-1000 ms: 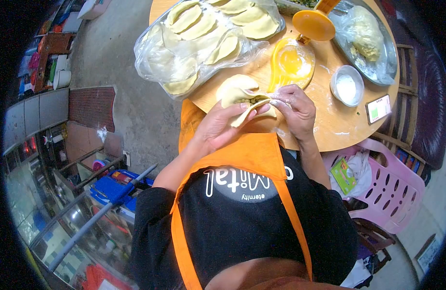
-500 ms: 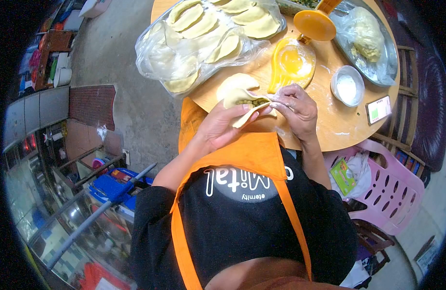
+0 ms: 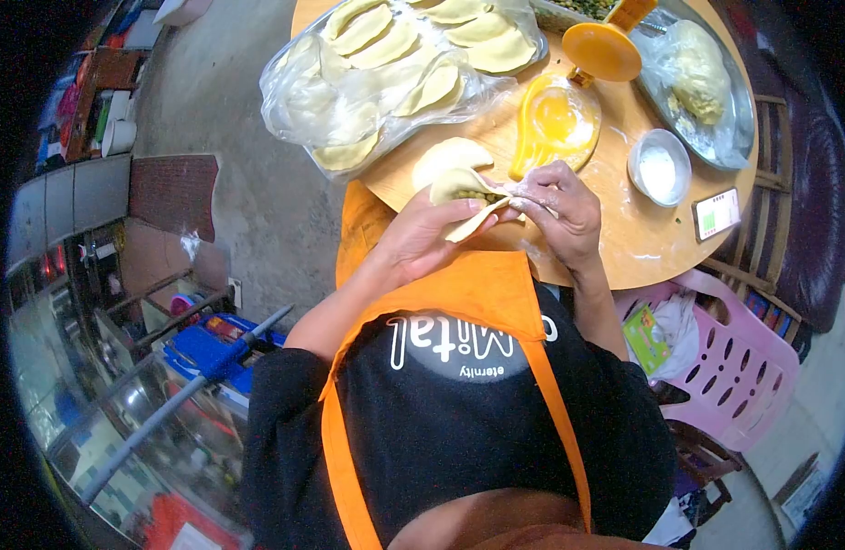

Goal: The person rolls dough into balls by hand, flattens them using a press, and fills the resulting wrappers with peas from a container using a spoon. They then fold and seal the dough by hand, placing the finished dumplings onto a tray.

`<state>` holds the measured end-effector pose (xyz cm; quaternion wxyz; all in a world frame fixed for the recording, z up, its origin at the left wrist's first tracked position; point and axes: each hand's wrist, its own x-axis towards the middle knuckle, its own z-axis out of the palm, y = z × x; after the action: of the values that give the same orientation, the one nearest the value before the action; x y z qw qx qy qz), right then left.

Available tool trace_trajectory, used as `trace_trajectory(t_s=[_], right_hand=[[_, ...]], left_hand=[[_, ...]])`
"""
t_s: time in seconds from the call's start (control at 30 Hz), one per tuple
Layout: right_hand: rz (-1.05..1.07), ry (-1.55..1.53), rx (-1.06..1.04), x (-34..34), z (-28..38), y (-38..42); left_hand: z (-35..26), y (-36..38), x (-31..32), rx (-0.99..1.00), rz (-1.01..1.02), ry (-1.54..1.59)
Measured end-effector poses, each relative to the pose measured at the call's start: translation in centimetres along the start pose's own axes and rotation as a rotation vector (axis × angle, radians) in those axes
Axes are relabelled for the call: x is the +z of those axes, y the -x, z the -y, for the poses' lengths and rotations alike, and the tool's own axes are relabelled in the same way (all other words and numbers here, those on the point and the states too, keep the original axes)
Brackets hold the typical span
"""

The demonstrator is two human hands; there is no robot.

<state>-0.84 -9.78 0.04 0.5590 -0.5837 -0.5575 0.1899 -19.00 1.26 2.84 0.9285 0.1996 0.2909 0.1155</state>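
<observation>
A folded dough wrapper (image 3: 454, 186) with greenish filling inside lies in my left hand (image 3: 422, 236), whose fingers wrap round its lower side. My right hand (image 3: 566, 213), dusted with flour, pinches the wrapper's right end. Just behind it, a flat dough round (image 3: 450, 158) rests on the wooden table (image 3: 624, 247). The yellow dough press (image 3: 555, 119) stands open beyond my right hand, its round lid (image 3: 601, 51) raised.
A plastic-covered tray (image 3: 276, 119) with several folded dumplings is at the back left. At the right are a flour bowl (image 3: 659, 168), a metal tray (image 3: 736, 137) with bagged dough (image 3: 697, 78), and a phone (image 3: 717, 214). A pink chair (image 3: 743, 367) stands beside the table.
The wrapper's right side is pinched a little further together, and less filling shows. Both hands stay nearly in place. The view has shifted slightly.
</observation>
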Motion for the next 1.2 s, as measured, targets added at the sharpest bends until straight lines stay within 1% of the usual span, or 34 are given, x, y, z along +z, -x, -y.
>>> trace_trajectory(t_s=[0.13, 0.33, 0.43, 0.53, 0.63, 0.73, 0.83, 0.93, 1.03, 1.13, 1.2], right_hand=[[0.003, 0.046, -0.017, 0.0, 0.1, -0.2], [0.011, -0.013, 0.020, -0.1, 0.2, -0.4], [0.067, 0.038, -0.042, -0.1, 0.6, -0.8], [0.057, 0.046, -0.036, 0.1, 0.8, -0.7], [0.045, 0.086, -0.089, 0.1, 0.6, -0.9], [0.097, 0.009, 0.064, 0.2, 0.5, -0.5], [0.137, 0.090, -0.097, -0.2, 1.3, -1.4], [0.203, 0.113, -0.101, -0.3, 1.4, -1.4], [0.214, 0.134, -0.146, -0.3, 1.3, -1.5], [0.144, 0.145, -0.166, 0.2, 1.3, -1.6], [0.147, 0.115, -0.088, 0.4, 1.7, -1.5]], left_hand=[[0.0, 0.0, 0.5, 0.013, -0.029, 0.001], [0.2, -0.3, -0.1, 0.023, -0.002, 0.026], [0.3, -0.4, -0.2, 0.019, -0.013, 0.006], [0.5, -0.6, -0.6, 0.009, -0.007, -0.016], [0.4, -0.4, -0.4, 0.013, -0.013, -0.027], [0.5, -0.4, -0.3, 0.027, -0.047, -0.060], [0.7, -0.4, -0.4, 0.023, -0.077, -0.083], [0.7, -0.3, -0.5, -0.025, -0.088, -0.083], [0.5, -0.1, -0.2, -0.049, -0.108, -0.086], [0.8, -0.3, -0.5, -0.029, -0.093, -0.097], [0.9, -0.4, -0.8, -0.021, -0.088, -0.113]])
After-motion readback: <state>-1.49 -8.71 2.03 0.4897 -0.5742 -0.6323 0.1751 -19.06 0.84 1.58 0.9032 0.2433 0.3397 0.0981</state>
